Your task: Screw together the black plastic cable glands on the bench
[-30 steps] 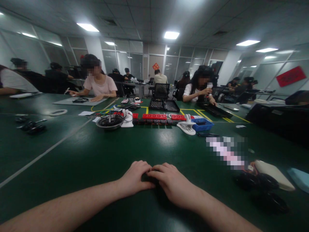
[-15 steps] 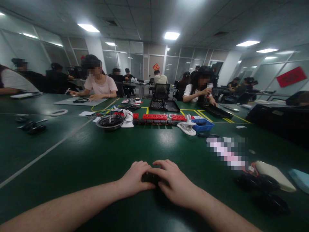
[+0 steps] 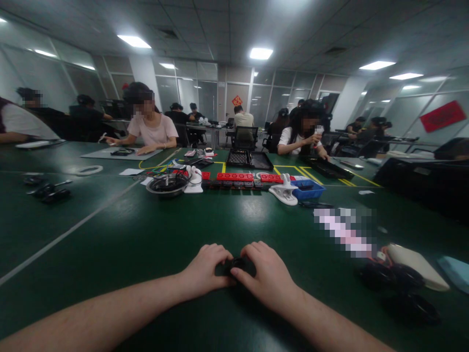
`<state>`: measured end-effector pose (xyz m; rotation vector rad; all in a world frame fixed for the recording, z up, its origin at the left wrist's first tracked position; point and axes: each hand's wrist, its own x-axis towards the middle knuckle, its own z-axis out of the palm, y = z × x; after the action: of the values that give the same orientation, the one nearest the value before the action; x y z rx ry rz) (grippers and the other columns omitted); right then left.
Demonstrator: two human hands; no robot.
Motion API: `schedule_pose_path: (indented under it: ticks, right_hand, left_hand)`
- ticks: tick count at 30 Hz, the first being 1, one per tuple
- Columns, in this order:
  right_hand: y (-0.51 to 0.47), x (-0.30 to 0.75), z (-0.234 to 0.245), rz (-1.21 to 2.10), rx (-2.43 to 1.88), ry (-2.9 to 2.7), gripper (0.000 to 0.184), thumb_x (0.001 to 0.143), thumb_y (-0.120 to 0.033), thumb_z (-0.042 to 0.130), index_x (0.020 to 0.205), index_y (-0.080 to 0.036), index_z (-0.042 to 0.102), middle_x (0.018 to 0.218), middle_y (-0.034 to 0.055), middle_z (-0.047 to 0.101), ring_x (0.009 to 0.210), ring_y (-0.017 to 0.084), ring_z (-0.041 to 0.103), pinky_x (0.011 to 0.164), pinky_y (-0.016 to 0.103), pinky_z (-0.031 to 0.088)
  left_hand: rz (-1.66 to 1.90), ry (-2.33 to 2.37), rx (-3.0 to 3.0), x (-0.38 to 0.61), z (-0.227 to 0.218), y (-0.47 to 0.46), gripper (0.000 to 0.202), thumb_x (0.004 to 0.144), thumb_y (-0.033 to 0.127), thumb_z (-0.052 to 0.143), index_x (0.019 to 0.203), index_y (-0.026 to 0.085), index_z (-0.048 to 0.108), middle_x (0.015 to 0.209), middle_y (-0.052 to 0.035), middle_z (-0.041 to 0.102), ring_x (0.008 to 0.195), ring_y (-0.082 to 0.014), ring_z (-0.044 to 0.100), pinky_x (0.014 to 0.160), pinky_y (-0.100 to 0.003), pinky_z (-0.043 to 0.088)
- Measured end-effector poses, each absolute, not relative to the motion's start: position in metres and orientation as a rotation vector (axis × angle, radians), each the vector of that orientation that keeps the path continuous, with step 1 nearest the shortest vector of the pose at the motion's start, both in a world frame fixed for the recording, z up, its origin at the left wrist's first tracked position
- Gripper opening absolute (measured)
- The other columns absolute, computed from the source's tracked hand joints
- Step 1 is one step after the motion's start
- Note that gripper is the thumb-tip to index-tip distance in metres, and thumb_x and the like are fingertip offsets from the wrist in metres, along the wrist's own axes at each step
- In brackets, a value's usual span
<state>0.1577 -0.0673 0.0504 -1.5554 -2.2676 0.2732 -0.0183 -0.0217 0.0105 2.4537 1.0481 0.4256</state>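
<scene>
A small black, rounded object [image 3: 238,263] sits between my two hands, low over the green table [image 3: 154,234]. Its kind is hard to make out, since it is dark and partly covered by fingers. My left hand [image 3: 207,268] grips its left side, thumb below and fingers curled over the far edge. From the right, my right hand [image 3: 269,276] closes on it with the thumb tip pressed on its near side and the fingers bent behind.
Farther off stand a metal bowl of black cables [image 3: 166,186], red power strips [image 3: 234,177], a white clip stand [image 3: 285,191] and a blue tray [image 3: 308,189]. At right lie black coiled items [image 3: 410,308] and a cream box [image 3: 417,266]. Co-workers sit across the table.
My right hand has drawn its fingers back to the right and brought its thumb onto the black object, uncovering more of it. My left hand has barely moved.
</scene>
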Motion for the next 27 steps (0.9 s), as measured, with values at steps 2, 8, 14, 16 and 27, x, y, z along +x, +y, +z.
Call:
schedule_pose_path:
  ticks: [2, 8, 14, 16, 27]
  right_hand:
    - [-0.067, 0.158, 0.049, 0.251, -1.564, -2.274, 0.021, 0.072, -0.036, 0.062, 0.077, -0.018, 0.054, 0.077, 0.0017, 0.055, 0.075, 0.017, 0.048, 0.064, 0.028, 0.036]
    - [-0.066, 0.158, 0.047, 0.216, -1.548, -2.303, 0.019, 0.072, -0.034, 0.063, 0.076, -0.018, 0.054, 0.076, 0.0013, 0.055, 0.074, 0.016, 0.048, 0.065, 0.028, 0.037]
    - [-0.067, 0.159, 0.051, 0.222, -1.501, -2.378, 0.014, 0.074, -0.029, 0.062, 0.079, -0.018, 0.055, 0.081, 0.0027, 0.055, 0.078, 0.017, 0.048, 0.068, 0.029, 0.037]
    - [-0.067, 0.16, 0.053, 0.242, -1.478, -2.402, 0.013, 0.075, -0.029, 0.061, 0.082, -0.018, 0.056, 0.083, 0.0032, 0.055, 0.08, 0.017, 0.048, 0.07, 0.029, 0.038]
    - [-0.062, 0.166, 0.059, 0.296, -1.393, -2.523, 0.019, 0.077, -0.024, 0.06, 0.095, -0.021, 0.059, 0.086, 0.0026, 0.056, 0.083, 0.016, 0.048, 0.073, 0.029, 0.037]
  left_hand:
    - [0.418, 1.052, 2.45, -0.018, 0.012, -0.022, 0.026, 0.067, 0.039, 0.066, 0.082, 0.019, 0.057, 0.078, 0.0018, 0.053, 0.076, -0.0165, 0.048, 0.068, -0.028, 0.032]
    - [0.412, 1.048, 2.44, -0.018, 0.013, -0.022, 0.025, 0.068, 0.039, 0.065, 0.082, 0.02, 0.057, 0.079, 0.0016, 0.054, 0.077, -0.0166, 0.048, 0.069, -0.028, 0.033]
    - [0.414, 1.044, 2.469, -0.019, 0.008, -0.02, 0.027, 0.068, 0.04, 0.066, 0.084, 0.02, 0.056, 0.079, 0.0019, 0.053, 0.077, -0.0166, 0.048, 0.068, -0.027, 0.033]
    - [0.411, 1.043, 2.473, -0.02, 0.006, -0.02, 0.028, 0.067, 0.04, 0.066, 0.084, 0.021, 0.056, 0.08, 0.0019, 0.053, 0.078, -0.0168, 0.048, 0.068, -0.027, 0.033]
    - [0.382, 1.052, 2.472, -0.02, 0.008, -0.02, 0.031, 0.067, 0.043, 0.066, 0.085, 0.02, 0.055, 0.082, 0.0014, 0.054, 0.079, -0.0175, 0.048, 0.069, -0.028, 0.033]
